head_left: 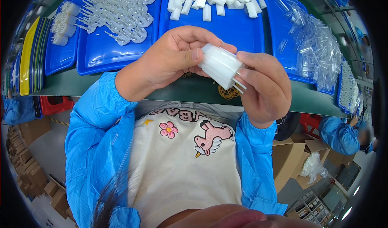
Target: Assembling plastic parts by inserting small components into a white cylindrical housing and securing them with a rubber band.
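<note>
Between my hands, above the table's near edge, is a white plastic block (221,65) with a smooth, shiny side. Thin white prongs (239,84) stick out of its lower right end. My left hand (171,58) grips its left end, thumb in front and fingers behind. With thumb and fingers, my right hand (264,84) pinches the right end beside the prongs. Fingers cover parts of the block, so its full shape is hidden. Just beneath it, a bundle of yellowish rubber bands (228,92) lies on the green table (182,91).
Behind my hands, a blue tray (242,32) holds white plastic blocks (206,12). White stemmed parts (121,14) fill the tray to its left. On the right, a tray (283,62) carries clear plastic pieces (319,50). Stacked trays (30,58) stand far left; cardboard boxes (287,159) stand below right.
</note>
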### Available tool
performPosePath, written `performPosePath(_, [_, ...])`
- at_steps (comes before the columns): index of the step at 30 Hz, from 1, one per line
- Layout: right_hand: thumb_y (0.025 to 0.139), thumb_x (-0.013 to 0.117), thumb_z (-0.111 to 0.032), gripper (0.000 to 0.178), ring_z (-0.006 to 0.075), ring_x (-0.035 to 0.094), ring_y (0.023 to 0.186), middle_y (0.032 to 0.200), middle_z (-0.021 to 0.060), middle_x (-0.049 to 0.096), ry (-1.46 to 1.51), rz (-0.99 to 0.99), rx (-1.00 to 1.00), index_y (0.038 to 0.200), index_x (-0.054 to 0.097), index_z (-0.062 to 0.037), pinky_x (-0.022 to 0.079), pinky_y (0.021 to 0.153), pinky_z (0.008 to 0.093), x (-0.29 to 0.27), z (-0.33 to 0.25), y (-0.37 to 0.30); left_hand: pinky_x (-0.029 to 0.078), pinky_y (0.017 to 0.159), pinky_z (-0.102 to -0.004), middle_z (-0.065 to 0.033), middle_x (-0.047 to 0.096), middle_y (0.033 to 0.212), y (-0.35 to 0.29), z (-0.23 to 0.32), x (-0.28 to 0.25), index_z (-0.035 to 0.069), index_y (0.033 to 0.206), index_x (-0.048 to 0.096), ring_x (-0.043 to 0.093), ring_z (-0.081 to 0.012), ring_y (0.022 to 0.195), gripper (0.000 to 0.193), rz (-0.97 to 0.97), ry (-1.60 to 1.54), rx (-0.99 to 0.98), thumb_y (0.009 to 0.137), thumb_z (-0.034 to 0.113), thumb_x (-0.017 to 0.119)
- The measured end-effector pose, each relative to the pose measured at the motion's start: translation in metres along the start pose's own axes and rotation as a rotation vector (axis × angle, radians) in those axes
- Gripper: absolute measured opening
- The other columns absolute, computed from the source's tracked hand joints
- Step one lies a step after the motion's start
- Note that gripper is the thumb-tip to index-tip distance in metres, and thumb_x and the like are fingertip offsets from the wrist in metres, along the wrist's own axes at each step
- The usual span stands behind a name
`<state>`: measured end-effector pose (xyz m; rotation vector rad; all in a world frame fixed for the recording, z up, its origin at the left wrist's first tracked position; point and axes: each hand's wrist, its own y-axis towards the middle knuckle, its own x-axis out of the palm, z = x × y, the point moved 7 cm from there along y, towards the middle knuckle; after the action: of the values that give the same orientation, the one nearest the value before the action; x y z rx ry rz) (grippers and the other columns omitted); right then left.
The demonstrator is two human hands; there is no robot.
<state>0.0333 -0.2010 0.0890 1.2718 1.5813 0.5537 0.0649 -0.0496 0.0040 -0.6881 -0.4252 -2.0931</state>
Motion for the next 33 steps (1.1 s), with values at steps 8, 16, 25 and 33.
performPosePath(8, [0.064, 0.080, 0.001, 0.031, 0.0272, 0.066, 0.084, 0.102, 0.0142, 0.067, -0.005, 0.028, -0.015, 0.090, 0.065, -0.0018, 0.055, 0.068, 0.0344, 0.0014, -0.0025, -0.0003, 0.050, 0.097, -0.0424, -0.0202, 0.059, 0.127, 0.0004, 0.0007, -0.0004, 0.012, 0.112, 0.059, 0.060, -0.0281, 0.114, 0.047, 0.014, 0.012, 0.009, 0.078, 0.040, 0.077])
performPosePath(16, [0.067, 0.080, 0.002, 0.034, 0.0305, 0.068, 0.096, 0.108, 0.0167, 0.067, 0.045, 0.029, 0.020, 0.096, 0.064, -0.0009, 0.058, 0.078, 0.0384, 0.0016, -0.0034, -0.0084, 0.049, 0.097, -0.0414, -0.0219, 0.060, 0.124, -0.0016, 0.0018, 0.0027, 0.011, 0.109, 0.060, 0.060, -0.0288, 0.114, 0.044, -0.049, 0.035, 0.061, 0.078, 0.037, 0.076])
performPosePath(25, [0.065, 0.079, 0.002, 0.028, 0.0310, 0.068, 0.092, 0.101, 0.0183, 0.068, -0.007, 0.041, 0.013, 0.088, 0.065, -0.0002, 0.058, 0.076, 0.0386, 0.0001, -0.0071, -0.0035, 0.050, 0.097, -0.0395, -0.0212, 0.063, 0.121, -0.0014, 0.0047, 0.0055, 0.011, 0.106, 0.063, 0.063, -0.0269, 0.111, 0.045, -0.030, 0.000, 0.080, 0.073, 0.035, 0.081])
performPosePath(33, [0.068, 0.078, 0.002, 0.026, 0.0308, 0.068, 0.090, 0.106, 0.0188, 0.064, 0.020, 0.043, 0.039, 0.090, 0.064, -0.0003, 0.058, 0.074, 0.0369, 0.0000, 0.0015, -0.0078, 0.051, 0.096, -0.0391, -0.0217, 0.060, 0.125, -0.0002, 0.0067, 0.0041, 0.009, 0.109, 0.062, 0.062, -0.0282, 0.113, 0.047, -0.019, 0.027, 0.102, 0.076, 0.038, 0.079])
